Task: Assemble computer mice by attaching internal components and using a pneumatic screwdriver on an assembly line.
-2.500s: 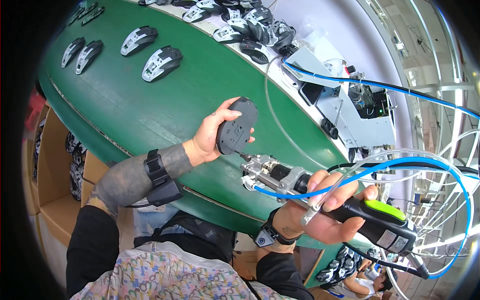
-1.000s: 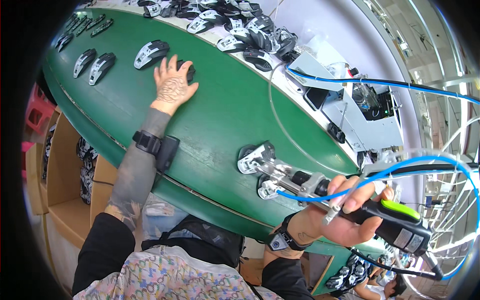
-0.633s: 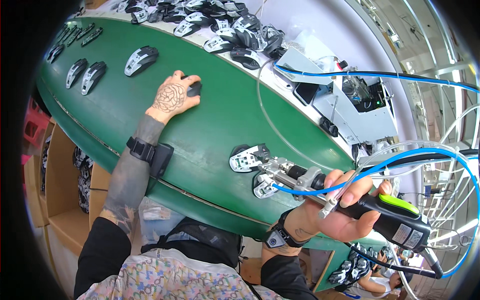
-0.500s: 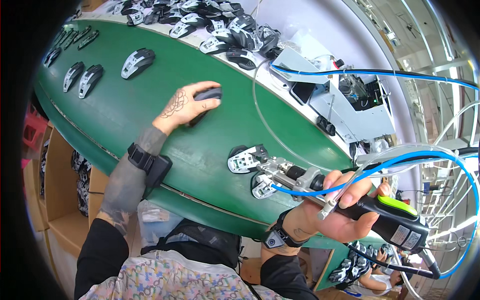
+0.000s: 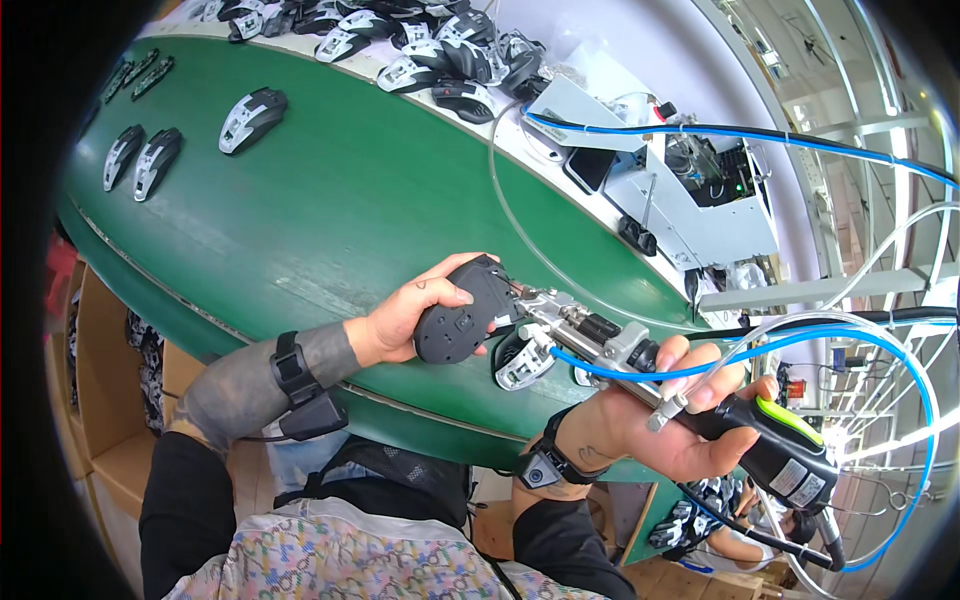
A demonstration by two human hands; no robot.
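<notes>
My left hand (image 5: 405, 312) is closed around a black computer mouse (image 5: 462, 322), tilted with its dark underside toward me. In my right hand (image 5: 675, 425) is a black-handled power screwdriver (image 5: 800, 462) with a green lever, a metal nose and a blue air hose. The tip of its nose is at the far right end of the mouse; whether it touches a screw is too small to tell. Just below the tip, a grey-and-black mouse (image 5: 522, 362) lies on the green belt (image 5: 330, 230), partly hidden by the tool.
Several mouse shells (image 5: 252, 120) lie at the belt's far left. A heap of mice (image 5: 440, 55) covers the white ledge behind. A grey machine (image 5: 700, 205) with hoses stands at the back right, and a phone (image 5: 588, 168) lies beside it. Cardboard boxes (image 5: 125, 440) stand lower left.
My left hand has moved right and nearer, bringing the mouse from over the belt to the screwdriver's tip, its underside now showing. My right hand keeps its grip on the screwdriver.
</notes>
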